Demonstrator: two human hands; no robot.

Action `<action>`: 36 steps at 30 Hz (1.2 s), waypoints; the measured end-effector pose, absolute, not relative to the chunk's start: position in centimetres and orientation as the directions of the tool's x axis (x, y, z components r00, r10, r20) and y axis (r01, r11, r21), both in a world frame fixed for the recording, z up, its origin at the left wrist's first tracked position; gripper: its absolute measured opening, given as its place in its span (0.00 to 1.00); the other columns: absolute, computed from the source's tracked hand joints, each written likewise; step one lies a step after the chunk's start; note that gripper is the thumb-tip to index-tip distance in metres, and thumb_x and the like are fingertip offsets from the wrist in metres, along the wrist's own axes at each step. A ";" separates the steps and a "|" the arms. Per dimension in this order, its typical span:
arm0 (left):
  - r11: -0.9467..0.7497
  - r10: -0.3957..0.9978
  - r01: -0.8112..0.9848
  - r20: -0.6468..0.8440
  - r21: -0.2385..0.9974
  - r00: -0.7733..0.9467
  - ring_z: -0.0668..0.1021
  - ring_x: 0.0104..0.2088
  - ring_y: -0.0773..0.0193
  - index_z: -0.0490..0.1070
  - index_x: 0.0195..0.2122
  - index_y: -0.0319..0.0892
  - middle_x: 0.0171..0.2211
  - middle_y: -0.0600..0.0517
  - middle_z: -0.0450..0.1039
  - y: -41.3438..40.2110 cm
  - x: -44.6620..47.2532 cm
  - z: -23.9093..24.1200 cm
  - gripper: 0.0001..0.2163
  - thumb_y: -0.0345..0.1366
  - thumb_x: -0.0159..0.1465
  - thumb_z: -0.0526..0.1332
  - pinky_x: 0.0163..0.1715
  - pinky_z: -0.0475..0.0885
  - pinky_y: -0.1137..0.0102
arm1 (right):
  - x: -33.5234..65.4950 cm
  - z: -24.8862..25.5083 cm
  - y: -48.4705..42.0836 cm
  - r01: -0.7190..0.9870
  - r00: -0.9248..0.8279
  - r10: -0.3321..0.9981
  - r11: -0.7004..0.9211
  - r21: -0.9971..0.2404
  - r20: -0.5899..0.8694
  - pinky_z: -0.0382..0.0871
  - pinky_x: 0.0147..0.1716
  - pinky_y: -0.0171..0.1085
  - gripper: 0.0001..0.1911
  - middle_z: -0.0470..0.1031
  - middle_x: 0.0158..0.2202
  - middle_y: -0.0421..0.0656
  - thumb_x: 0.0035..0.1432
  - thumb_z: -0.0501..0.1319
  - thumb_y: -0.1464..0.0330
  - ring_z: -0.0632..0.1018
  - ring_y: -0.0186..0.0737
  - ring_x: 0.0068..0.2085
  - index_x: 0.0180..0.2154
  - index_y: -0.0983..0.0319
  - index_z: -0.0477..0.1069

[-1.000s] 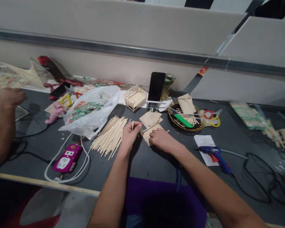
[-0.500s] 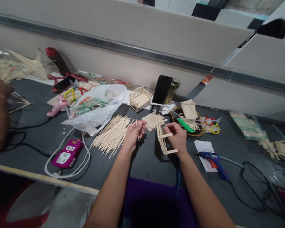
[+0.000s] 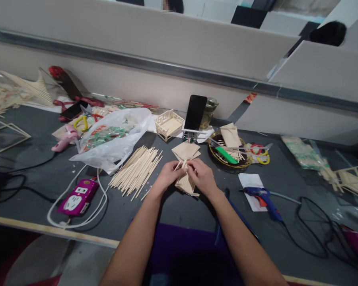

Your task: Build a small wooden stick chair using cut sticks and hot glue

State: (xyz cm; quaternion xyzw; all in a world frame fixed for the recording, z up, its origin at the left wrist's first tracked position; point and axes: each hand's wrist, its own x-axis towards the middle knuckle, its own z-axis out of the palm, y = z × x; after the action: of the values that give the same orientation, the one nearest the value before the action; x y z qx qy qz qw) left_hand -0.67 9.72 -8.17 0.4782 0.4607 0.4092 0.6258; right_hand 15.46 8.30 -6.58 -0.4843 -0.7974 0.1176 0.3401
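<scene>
My left hand (image 3: 168,175) is closed, pinching a thin wooden stick (image 3: 177,165) between thumb and fingers. Close beside it, my right hand (image 3: 202,175) is closed on a small frame made of wooden sticks (image 3: 185,184), its slatted face turned up toward me. The two hands nearly meet over the frame's far end, and the fingers hide part of it. Just beyond them lie square pieces of tan sheet (image 3: 185,149). A pile of loose wooden sticks (image 3: 136,171) is spread left of my left hand.
Behind stand a small stick-built model with railings (image 3: 169,124) and a phone (image 3: 195,111) on a stand. A basket (image 3: 213,153) and blue glue gun (image 3: 264,199) lie right. Leftward are a plastic bag (image 3: 113,137), purple power socket (image 3: 77,198) and looped white cable.
The frame has been turned and lowered, now slatted face up. My left hand has brought the stick over to it, so both hands are together. The neighbour's arm has mostly left view at left.
</scene>
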 end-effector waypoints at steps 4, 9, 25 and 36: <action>0.260 0.939 -0.076 -0.234 0.963 0.250 0.61 0.19 0.73 0.74 0.25 0.37 0.17 0.58 0.63 9.4 -0.4 -7.0 0.08 0.37 0.48 0.66 0.21 0.54 0.75 | 15.0 -5.1 8.1 0.700 -0.398 0.802 0.579 -0.418 0.445 0.69 0.41 0.37 0.11 0.76 0.39 0.48 0.67 0.51 0.70 0.77 0.43 0.41 0.41 0.61 0.72; 0.275 0.945 -0.145 -0.239 0.950 0.223 0.60 0.17 0.74 0.70 0.19 0.40 0.15 0.59 0.61 9.2 0.1 -6.1 0.02 0.31 0.43 0.61 0.19 0.53 0.75 | 14.8 -3.4 7.7 0.723 -0.573 0.743 0.657 -0.213 0.347 0.68 0.39 0.36 0.09 0.76 0.40 0.49 0.65 0.54 0.73 0.75 0.43 0.43 0.41 0.61 0.73; 0.349 0.936 -0.282 -0.321 0.894 0.144 0.78 0.23 0.64 0.73 0.36 0.37 0.28 0.47 0.78 8.8 3.2 -7.6 0.16 0.39 0.49 0.71 0.16 0.60 0.76 | 17.1 -3.1 5.2 -0.046 0.346 0.932 0.137 -0.990 0.112 0.70 0.20 0.31 0.13 0.78 0.31 0.42 0.53 0.67 0.59 0.77 0.34 0.25 0.35 0.60 0.69; 0.163 0.973 0.184 -0.188 0.969 0.130 0.64 0.15 0.70 0.68 0.17 0.41 0.12 0.57 0.63 9.5 -1.8 -7.7 0.15 0.44 0.52 0.68 0.18 0.54 0.73 | 17.9 -4.4 5.7 -0.362 0.336 0.937 0.030 -0.932 -0.100 0.68 0.19 0.28 0.16 0.75 0.24 0.37 0.41 0.73 0.64 0.75 0.31 0.23 0.28 0.61 0.68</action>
State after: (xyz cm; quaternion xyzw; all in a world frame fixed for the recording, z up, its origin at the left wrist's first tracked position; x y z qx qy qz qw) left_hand -1.84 9.48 -7.67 0.5303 0.5457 0.3705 0.5327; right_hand 17.88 5.71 -4.42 -0.4889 -0.2936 0.4959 0.6549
